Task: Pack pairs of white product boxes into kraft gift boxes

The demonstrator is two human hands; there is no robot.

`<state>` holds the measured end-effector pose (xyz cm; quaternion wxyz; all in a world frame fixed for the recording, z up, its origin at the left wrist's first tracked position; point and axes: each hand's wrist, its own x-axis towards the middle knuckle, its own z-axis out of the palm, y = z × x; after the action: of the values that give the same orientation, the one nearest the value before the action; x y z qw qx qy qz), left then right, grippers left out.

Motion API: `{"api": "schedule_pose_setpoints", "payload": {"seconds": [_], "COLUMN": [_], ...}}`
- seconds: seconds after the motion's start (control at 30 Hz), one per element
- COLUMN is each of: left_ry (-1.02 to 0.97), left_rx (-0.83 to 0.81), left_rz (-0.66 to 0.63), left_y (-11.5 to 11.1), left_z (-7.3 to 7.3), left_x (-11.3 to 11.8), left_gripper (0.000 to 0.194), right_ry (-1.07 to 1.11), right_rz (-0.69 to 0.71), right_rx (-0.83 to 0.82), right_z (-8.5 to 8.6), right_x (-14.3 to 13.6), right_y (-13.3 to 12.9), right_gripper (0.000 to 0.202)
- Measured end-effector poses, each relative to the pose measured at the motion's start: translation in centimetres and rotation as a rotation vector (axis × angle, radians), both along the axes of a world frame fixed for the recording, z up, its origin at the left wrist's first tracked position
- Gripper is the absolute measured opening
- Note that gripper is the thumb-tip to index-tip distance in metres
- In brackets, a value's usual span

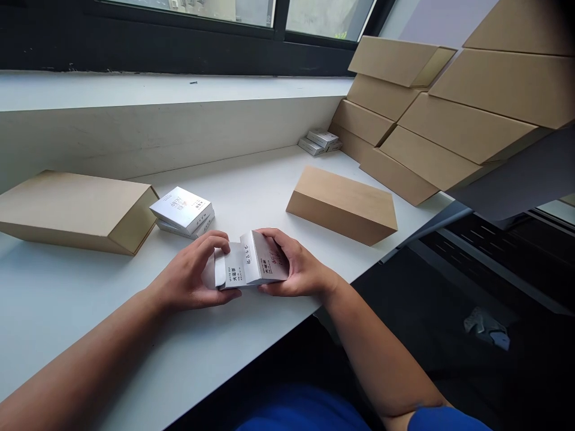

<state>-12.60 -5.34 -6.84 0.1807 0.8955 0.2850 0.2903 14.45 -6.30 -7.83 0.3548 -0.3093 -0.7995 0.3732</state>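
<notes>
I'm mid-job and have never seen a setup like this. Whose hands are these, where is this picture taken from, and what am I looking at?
There's no machine: these are one person's bare left hand and right hand. The only picture comes from a camera worn on their head. Both hands hold silvery printed packaging; I can't tell whether it's one piece or two. On the white table lie a small silver stack, a tan box at left, a brown box at right, and farther silver boxes near piled cartons.
</notes>
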Motion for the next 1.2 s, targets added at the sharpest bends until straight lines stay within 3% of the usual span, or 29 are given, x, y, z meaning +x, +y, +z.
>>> {"api": "schedule_pose_setpoints", "payload": {"seconds": [0.3, 0.5, 0.67, 1.07, 1.2], "left_ry": [-0.212, -0.176, -0.110, -0.097, -0.153], "left_rx": [0.022, 0.077, 0.007, 0.017, -0.055], "left_rz": [0.047, 0.054, 0.082, 0.024, 0.011], "left_y": [0.3, 0.2, 0.0, -0.2, -0.1], "left_z": [-1.7, -1.4, -0.7, -1.2, -1.5], "left_x": [-0.2, 0.0, 0.0, 0.4, 0.5], "left_gripper": [0.087, 0.073, 0.060, 0.062, 0.077], "right_ry": [0.046, 0.055, 0.050, 0.048, 0.039], "right_rz": [-0.001, 0.001, -0.005, -0.008, -0.010], "right_rx": [-0.067, -0.094, -0.081, -0.065, -0.060], "right_z": [-0.4, -0.3, -0.3, -0.2, -0.2], "right_x": [0.4, 0.4, 0.3, 0.3, 0.3], "right_y": [0.2, 0.1, 0.1, 0.1, 0.1], "right_gripper": [0.085, 0.083, 0.084, 0.083, 0.084]}}
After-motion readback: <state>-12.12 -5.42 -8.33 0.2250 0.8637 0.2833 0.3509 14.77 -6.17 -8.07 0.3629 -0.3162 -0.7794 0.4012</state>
